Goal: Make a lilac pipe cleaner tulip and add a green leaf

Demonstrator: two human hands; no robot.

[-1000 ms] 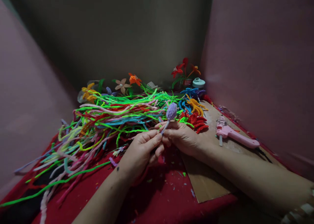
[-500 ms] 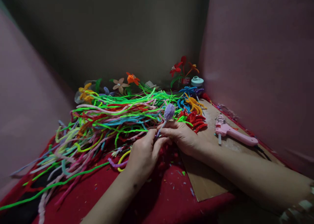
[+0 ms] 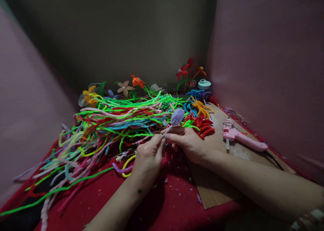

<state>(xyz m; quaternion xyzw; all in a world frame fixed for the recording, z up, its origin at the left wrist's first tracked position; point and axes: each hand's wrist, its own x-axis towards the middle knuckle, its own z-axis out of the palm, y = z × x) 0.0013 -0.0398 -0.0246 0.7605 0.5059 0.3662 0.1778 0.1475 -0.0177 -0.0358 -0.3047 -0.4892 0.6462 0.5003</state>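
Note:
A lilac pipe-cleaner flower bud [image 3: 177, 117] on a thin stem tilts up and to the right between my two hands. My left hand [image 3: 150, 155] pinches the lower end of the stem between thumb and finger. Just above that, my right hand [image 3: 186, 141] grips the stem below the bud with its thumb and forefinger. The stem's lowest part is hidden by my fingers. Close behind the hands lies a large heap of coloured pipe cleaners [image 3: 121, 118]. Red pipe-cleaner petals [image 3: 204, 127] rest just beyond my right hand.
A pink glue gun [image 3: 235, 135] lies on a brown board [image 3: 215, 187] at the right, its black cord trailing off. Finished flowers, including an orange one [image 3: 138, 81], and a pale-blue-capped container [image 3: 204, 84] stand along the back wall. Scraps dot the red cloth [image 3: 106, 204].
The bud has tipped further to the right. My left fingers have closed in tighter on the stem's lower end, and the right hand's fingers have shifted slightly.

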